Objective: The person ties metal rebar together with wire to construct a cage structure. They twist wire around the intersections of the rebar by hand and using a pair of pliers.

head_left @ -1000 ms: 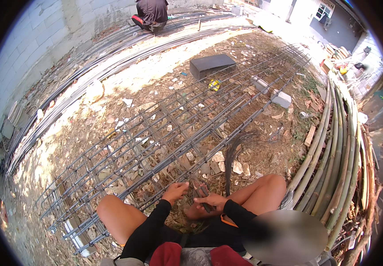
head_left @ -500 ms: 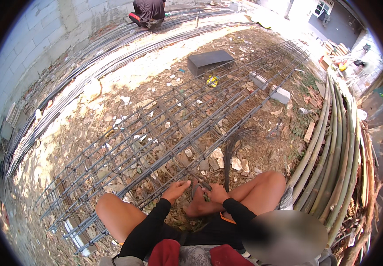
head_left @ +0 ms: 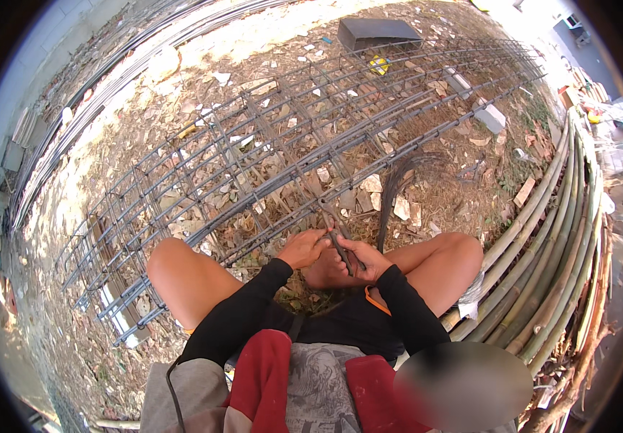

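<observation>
My right hand (head_left: 366,261) is wrapped around a pair of dark-handled pincers (head_left: 341,251), whose handle ends point down toward my lap. My left hand (head_left: 304,249) is closed, its fingertips against the pincers' upper end; what they pinch is too small to make out. Just beyond both hands lies the near side of a long steel rebar cage (head_left: 253,198), which stretches from lower left to far right. A bundle of thin black tie wire (head_left: 392,191) lies on the ground beside the cage, right of my hands. My bare foot (head_left: 323,273) is right below them.
Bamboo poles (head_left: 542,267) are stacked along my right. A dark box-like block (head_left: 378,34), a yellow object (head_left: 379,65) and pale blocks (head_left: 489,116) are by the cage's far part. Long loose bars (head_left: 120,76) run along the wall at left. Broken tile pieces litter the ground.
The view has tilted down, and the squatting person at the back is out of sight. My hands have drawn together and slightly back from the cage; the pincers' handles now show.
</observation>
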Demonstrator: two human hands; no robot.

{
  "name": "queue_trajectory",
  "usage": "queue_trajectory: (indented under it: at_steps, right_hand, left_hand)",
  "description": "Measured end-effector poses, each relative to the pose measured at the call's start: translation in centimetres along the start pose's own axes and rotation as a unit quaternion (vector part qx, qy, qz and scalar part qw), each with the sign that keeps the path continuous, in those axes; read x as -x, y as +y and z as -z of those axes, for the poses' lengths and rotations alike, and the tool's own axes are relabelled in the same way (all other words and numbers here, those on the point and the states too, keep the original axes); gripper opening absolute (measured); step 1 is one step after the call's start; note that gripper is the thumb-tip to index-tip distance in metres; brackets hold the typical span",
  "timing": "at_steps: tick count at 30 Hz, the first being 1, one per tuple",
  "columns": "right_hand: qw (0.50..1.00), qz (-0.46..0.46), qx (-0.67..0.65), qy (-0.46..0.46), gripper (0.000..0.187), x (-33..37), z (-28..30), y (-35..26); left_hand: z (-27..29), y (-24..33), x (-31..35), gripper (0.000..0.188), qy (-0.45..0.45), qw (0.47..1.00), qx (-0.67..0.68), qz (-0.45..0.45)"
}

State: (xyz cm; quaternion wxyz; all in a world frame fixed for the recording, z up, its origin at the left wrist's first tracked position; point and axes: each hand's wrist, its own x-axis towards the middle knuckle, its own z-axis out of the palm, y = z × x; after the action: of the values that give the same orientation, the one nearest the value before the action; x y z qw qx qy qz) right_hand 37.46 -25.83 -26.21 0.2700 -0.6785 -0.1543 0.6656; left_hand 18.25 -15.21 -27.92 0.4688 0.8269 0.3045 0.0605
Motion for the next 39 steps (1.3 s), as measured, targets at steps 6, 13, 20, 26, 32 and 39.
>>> queue_trajectory:
  at_steps: [6, 13, 20, 26, 32, 39]
  right_hand:
    - [0.804, 0.225, 0.464, 0.296, 0.024, 0.1, -0.5, 2.5]
    - [0.738, 0.212, 0.600, 0.226, 0.041, 1.8, 0.1, 1.9]
    - [0.637, 0.333, 0.685, 0.120, 0.050, 7.9, 2.0, -1.5]
    - [0.719, 0.289, 0.603, 0.187, 0.052, 17.0, 7.1, -9.1]
    - [0.769, 0.310, 0.394, 0.398, 0.048, 20.5, 18.9, -10.8]
    - [0.887, 0.012, 0.354, 0.296, 0.057, 8.8, 25.8, 1.2]
  left_hand:
    - [1.5, 2.3, -0.4, 0.032, 0.038, 0.998, 0.003, -0.039]
    - [1.4, 4.0, -1.3, 0.025, 0.143, 0.983, 0.095, -0.060]
    - [3.6, 4.9, -1.6, 0.028, 0.239, 0.939, 0.247, 0.000]
    - [9.4, 4.4, -0.8, 0.030, 0.248, 0.828, 0.500, 0.049]
    - [14.7, 3.4, 2.6, 0.032, 0.281, 0.744, 0.604, 0.049]
    - [22.8, 3.7, 10.2, 0.038, 0.387, 0.683, 0.619, -0.021]
